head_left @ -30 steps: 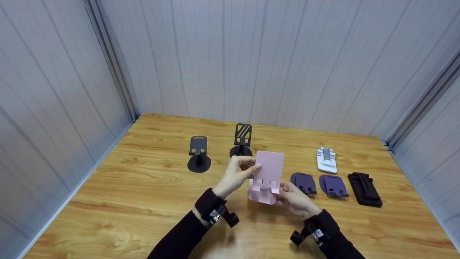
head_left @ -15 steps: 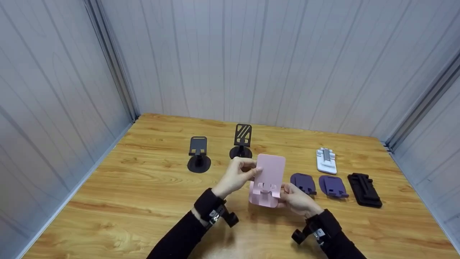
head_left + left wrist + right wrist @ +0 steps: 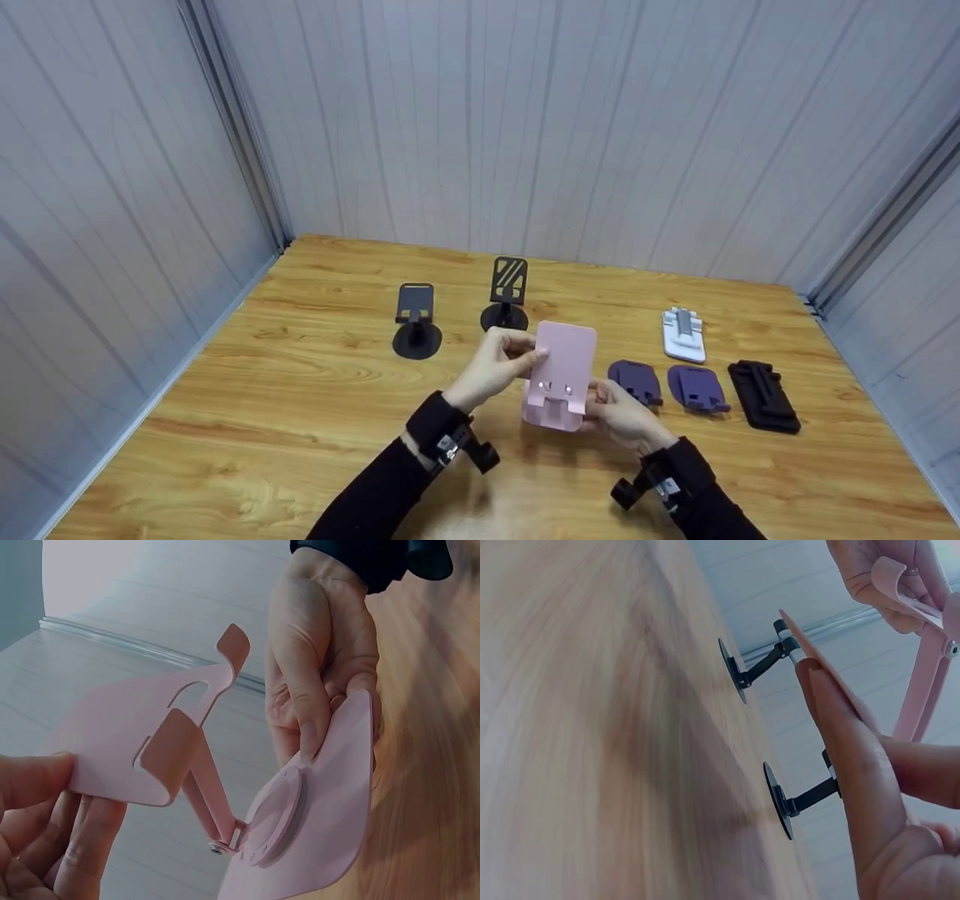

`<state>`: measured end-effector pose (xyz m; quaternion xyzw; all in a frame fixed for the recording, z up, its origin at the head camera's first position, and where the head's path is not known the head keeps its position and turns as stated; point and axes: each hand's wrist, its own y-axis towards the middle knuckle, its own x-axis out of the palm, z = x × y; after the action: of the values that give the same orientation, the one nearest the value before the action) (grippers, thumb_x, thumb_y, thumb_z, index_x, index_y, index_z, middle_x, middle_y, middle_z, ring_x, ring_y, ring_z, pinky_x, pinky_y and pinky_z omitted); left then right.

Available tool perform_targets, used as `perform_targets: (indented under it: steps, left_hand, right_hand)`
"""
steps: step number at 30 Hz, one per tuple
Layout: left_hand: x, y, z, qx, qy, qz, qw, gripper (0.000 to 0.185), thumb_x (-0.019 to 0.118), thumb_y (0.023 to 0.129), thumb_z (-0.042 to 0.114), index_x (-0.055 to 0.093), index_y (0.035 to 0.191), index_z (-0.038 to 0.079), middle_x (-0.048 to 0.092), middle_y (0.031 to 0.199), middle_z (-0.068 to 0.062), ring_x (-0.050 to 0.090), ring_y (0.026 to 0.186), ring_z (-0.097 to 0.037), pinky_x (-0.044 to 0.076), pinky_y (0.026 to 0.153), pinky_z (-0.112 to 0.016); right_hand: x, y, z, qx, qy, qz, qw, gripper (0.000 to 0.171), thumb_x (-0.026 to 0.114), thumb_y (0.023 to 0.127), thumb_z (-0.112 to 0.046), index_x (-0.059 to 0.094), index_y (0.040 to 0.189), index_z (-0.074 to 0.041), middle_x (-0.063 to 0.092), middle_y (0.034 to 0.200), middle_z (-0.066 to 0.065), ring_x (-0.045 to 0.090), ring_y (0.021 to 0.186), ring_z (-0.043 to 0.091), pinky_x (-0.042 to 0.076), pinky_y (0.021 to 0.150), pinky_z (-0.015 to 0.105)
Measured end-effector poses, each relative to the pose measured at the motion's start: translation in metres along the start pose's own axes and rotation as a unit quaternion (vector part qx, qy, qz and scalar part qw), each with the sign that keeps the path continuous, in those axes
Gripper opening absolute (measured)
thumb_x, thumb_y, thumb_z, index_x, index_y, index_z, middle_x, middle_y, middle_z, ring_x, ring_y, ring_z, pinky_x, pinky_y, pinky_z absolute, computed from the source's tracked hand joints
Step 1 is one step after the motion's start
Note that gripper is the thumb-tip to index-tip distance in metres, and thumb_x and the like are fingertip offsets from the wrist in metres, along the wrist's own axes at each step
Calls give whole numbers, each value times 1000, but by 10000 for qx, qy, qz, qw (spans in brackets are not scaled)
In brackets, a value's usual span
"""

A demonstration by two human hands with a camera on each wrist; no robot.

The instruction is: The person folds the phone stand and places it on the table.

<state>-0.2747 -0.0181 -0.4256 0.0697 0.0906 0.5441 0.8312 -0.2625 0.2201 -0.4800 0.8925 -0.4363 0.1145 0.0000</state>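
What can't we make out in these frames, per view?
- Head view: the right hand is partly behind the pink phone stand, so its grip on the base is unclear.
- Head view: the folded purple stands are too small to show hinge detail.
- Left wrist view: the left hand is cut off by the frame edge.
- Right wrist view: the table is blurred; the two black stands show only side-on.

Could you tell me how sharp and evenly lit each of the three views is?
Head view: sharp, evenly lit, walls bowed by the wide lens, soft shadows under the pink stand. Left wrist view: stand crisp, background washed out at top left. Right wrist view: table smeared by blur, right hand looming close.
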Motion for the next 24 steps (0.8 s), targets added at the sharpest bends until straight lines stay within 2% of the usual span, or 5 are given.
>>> perform_targets:
  steps: [3, 10, 15, 19, 24]
  left_hand:
    - [0, 1, -3, -114, -285, -48, 9995, 23, 63, 94, 3, 66, 105, -16, 72, 94, -25, 66, 72, -7, 63, 72, -32]
    - [-2, 2, -7, -382, -648, -39, 9972, 24, 61, 94, 0, 63, 105, -21, 68, 77, 2, 64, 70, -7, 61, 67, -25]
    - [-1, 1, -9, -528, -777, -75, 9956, 24, 60, 94, 0, 62, 105, -21, 66, 74, 4, 64, 68, -6, 60, 62, -22]
    - [0, 1, -13, -683, -812, -103, 9943, 25, 60, 94, 1, 63, 106, -20, 67, 74, 4, 65, 67, -6, 59, 61, -22]
    - [-1, 1, -13, -813, -792, -74, 9935, 25, 61, 94, 2, 65, 107, -19, 68, 74, 3, 65, 65, -7, 59, 60, -22]
  right_hand:
    - [0, 1, -1, -122, -147, 94, 9998, 45, 46, 99, 6, 35, 143, 12, 75, 106, 5, 71, 97, 16, 60, 79, 24]
    - [2, 1, -4, -319, -711, 466, 9959, 50, 51, 99, 3, 33, 145, 12, 76, 99, 3, 71, 89, 14, 60, 75, 23]
    - [4, -2, -10, -528, -1566, 798, 9830, 52, 47, 98, 8, 27, 144, 18, 76, 97, 8, 71, 84, 9, 60, 76, 25]
    - [8, -4, -13, -775, -1892, 976, 9740, 52, 46, 98, 8, 25, 145, 19, 75, 97, 11, 70, 81, 8, 61, 77, 29]
    - [14, -3, -13, -1147, -2103, 1214, 9633, 50, 47, 98, 10, 29, 143, 19, 69, 104, 32, 71, 83, 7, 62, 76, 31]
